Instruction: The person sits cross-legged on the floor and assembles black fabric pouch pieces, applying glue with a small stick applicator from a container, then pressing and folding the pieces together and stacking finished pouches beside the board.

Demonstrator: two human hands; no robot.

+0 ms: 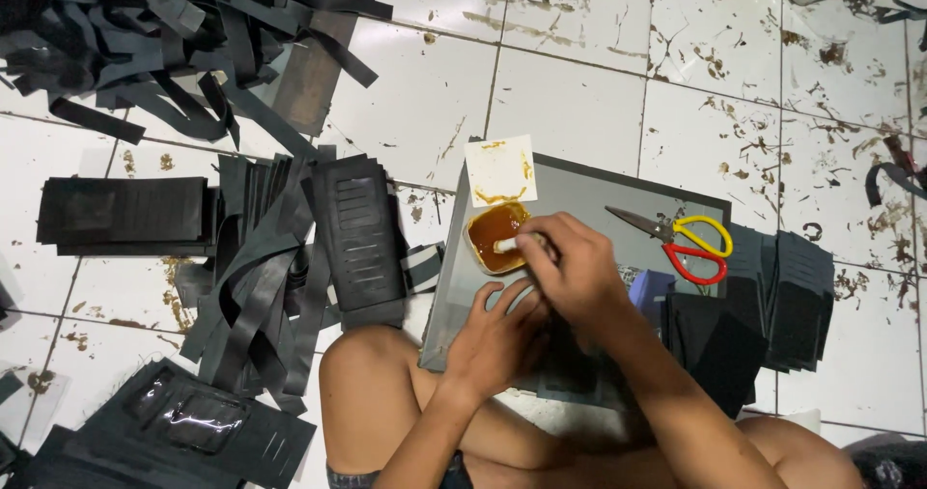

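Note:
My right hand (568, 267) grips a small white brush handle (506, 246) whose tip is dipped into a square white tub of amber glue (493, 235). The tub's white lid (500, 169), smeared with glue, lies just behind it. My left hand (494, 336) presses flat, fingers spread, on a dark piece lying on a grey board (589, 195) on the floor. The piece is mostly hidden under both hands.
Scissors with yellow and red handles (684, 241) lie on the board's right side. Stacks of black cut pieces (784, 301) sit to the right, more black panels (359, 238) and strips (193, 55) to the left. My bare knee (372, 383) is in front. The white tiles are glue-stained.

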